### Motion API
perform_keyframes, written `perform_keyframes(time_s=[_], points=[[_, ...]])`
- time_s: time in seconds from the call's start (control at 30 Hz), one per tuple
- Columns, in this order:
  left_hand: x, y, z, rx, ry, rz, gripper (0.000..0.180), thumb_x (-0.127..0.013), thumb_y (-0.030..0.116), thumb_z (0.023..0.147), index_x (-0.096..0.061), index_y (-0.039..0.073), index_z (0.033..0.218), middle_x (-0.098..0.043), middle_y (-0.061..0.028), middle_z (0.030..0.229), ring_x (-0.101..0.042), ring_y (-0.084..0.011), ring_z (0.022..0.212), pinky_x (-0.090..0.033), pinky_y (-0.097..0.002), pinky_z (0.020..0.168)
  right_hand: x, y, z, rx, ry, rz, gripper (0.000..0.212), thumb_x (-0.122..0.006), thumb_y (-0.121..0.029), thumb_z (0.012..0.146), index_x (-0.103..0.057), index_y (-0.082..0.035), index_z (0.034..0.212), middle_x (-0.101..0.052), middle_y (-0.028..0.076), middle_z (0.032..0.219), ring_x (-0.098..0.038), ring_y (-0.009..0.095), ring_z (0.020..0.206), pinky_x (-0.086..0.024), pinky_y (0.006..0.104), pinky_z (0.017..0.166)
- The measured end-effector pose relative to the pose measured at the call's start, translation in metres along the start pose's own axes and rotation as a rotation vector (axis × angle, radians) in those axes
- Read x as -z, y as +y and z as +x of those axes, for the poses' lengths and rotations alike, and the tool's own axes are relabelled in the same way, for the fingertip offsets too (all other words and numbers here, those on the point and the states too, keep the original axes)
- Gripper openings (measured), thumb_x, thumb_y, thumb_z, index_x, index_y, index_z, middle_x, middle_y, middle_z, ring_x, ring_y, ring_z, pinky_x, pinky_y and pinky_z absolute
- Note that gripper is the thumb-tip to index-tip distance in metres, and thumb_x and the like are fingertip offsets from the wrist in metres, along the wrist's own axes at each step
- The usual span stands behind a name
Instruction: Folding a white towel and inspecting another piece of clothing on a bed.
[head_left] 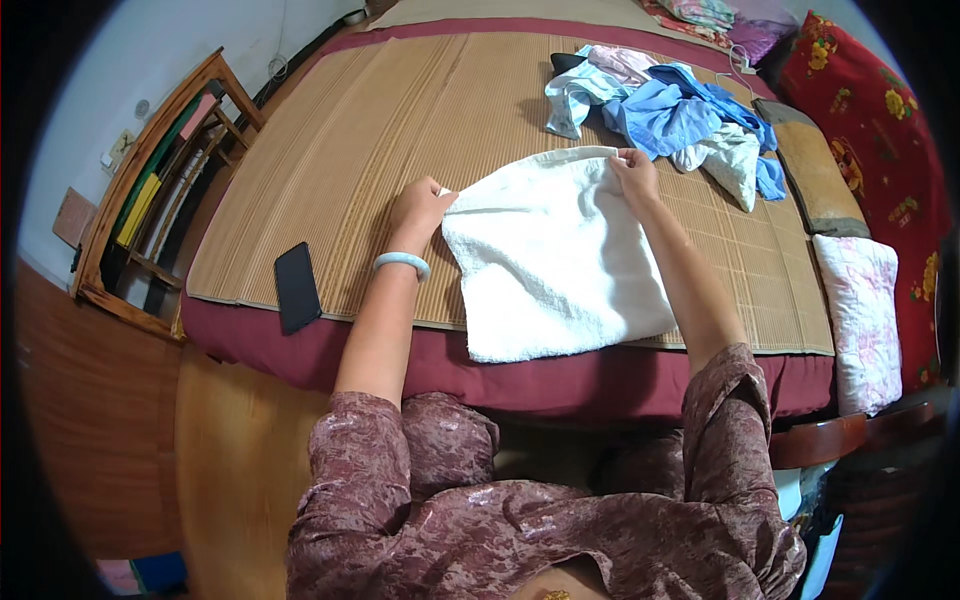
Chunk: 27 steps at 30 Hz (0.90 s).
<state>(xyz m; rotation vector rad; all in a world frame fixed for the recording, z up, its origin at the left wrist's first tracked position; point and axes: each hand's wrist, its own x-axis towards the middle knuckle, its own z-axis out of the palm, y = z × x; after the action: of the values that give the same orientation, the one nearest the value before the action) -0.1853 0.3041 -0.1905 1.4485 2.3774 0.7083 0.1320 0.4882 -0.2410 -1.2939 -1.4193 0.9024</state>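
A white towel (560, 265) is spread between my hands over the front part of the bamboo mat (370, 140), its near edge hanging past the mat onto the dark red sheet. My left hand (420, 212), below which a pale bangle circles the wrist, pinches the towel's far left corner. At the far right corner, my right hand (636, 178) grips the cloth between thumb and fingers. Just beyond the right hand lies a loose heap of blue, pale green and pink clothes (665, 110).
A black phone (297, 288) rests at the mat's front left edge. Along the right side are a brown pillow (815, 165), a folded pink-and-white cloth (858, 320) and a red floral cover (860, 120). A wooden rack (165, 190) stands left of the bed.
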Motion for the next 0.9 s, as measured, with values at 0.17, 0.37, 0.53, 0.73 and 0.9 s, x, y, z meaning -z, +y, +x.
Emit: perform_keyframes(time_s=[0.17, 0.37, 0.53, 0.73, 0.9], points=[[0.001, 0.009, 0.0, -0.012, -0.054, 0.036, 0.034, -0.072, 0.033, 0.08, -0.067, 0.003, 0.097, -0.069, -0.0167, 0.096, -0.066, -0.0325, 0.089, -0.051, -0.0416, 0.077, 0.025, -0.024, -0.029, 0.009, -0.055, 0.142, 0.027, -0.071, -0.016, 0.084, -0.064, -0.004, 0.107, -0.064, 0.002, 0.081, -0.059, 0.01, 0.074, -0.048, 0.0247, 0.065], [-0.003, -0.018, 0.005, -0.212, 0.142, -0.312, 0.031, -0.071, 0.029, 0.083, -0.063, 0.001, 0.092, -0.067, -0.0149, 0.088, -0.064, -0.0257, 0.081, -0.051, -0.0382, 0.072, 0.061, -0.06, -0.074, 0.069, -0.174, 0.303, 0.016, -0.067, -0.013, 0.089, -0.064, -0.004, 0.102, -0.062, -0.001, 0.082, -0.056, 0.006, 0.073, -0.044, 0.0201, 0.064], [0.068, 0.031, -0.067, -0.3, 0.052, -0.964, 0.016, -0.069, 0.013, 0.087, -0.057, 0.003, 0.092, -0.059, -0.0016, 0.079, -0.054, -0.0081, 0.072, -0.045, -0.0235, 0.06, 0.136, -0.125, -0.136, 0.159, -0.144, 0.408, 0.016, -0.065, -0.01, 0.09, -0.061, -0.005, 0.104, -0.062, -0.003, 0.086, -0.055, 0.003, 0.073, -0.043, 0.0185, 0.065], [0.157, 0.083, -0.15, -0.64, 0.073, -1.251, 0.016, -0.072, 0.013, 0.086, -0.059, 0.006, 0.094, -0.059, 0.0025, 0.08, -0.052, -0.0034, 0.07, -0.043, -0.0185, 0.064, 0.213, -0.204, -0.219, 0.463, -0.041, 0.507, 0.019, -0.064, -0.004, 0.09, -0.06, -0.005, 0.108, -0.062, -0.001, 0.091, -0.057, 0.005, 0.079, -0.046, 0.0196, 0.072], [0.171, 0.106, -0.177, -0.822, 0.096, -1.31, 0.016, -0.073, 0.013, 0.085, -0.061, 0.006, 0.091, -0.06, 0.0028, 0.079, -0.054, -0.0036, 0.071, -0.044, -0.0176, 0.066, 0.242, -0.231, -0.252, 0.53, 0.039, 0.605, 0.017, -0.063, -0.002, 0.089, -0.058, -0.005, 0.105, -0.062, -0.001, 0.089, -0.059, 0.004, 0.078, -0.047, 0.0167, 0.068]])
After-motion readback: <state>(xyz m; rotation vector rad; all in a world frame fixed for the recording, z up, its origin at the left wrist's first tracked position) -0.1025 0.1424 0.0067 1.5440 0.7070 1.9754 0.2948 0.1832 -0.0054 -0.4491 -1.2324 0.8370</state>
